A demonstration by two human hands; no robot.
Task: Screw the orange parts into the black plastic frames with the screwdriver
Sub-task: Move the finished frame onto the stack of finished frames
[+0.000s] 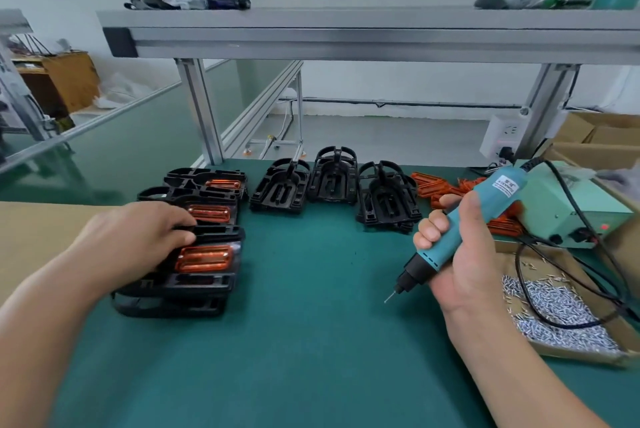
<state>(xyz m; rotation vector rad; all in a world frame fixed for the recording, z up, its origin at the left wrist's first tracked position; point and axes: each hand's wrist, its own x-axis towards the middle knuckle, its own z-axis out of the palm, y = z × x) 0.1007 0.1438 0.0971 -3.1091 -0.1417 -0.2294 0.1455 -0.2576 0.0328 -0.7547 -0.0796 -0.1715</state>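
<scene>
L hand (138, 237) is at left, resting on the fitted frames (207, 284), a group of three black frames overlapping front to back. Its fingers lie fairly straight across the black plastic, touching it, not wrapped round anything. Each frame carries an orange insert (204, 258): the nearest is just below the fingertips, the other two behind. The frames sit on the green mat (311, 341).

Mid-bench, near the mat's back edge, three empty frames (333, 178) stand side by side w/ no orange in them. Just right of them lie the loose orange parts (431, 185) in a heap, partly hidden behind the R hand.

R hand (460, 254) is clenched round the teal screwdriver (485, 206), thumb on top. The tool is tilted, its bit pointing down-left, tip above the mat and well apart from any frame. Its black cable (571, 199) loops right past the power box (561, 206). Below that, a cardboard tray (588, 353) holds a pile of silver screws (561, 310).
</scene>
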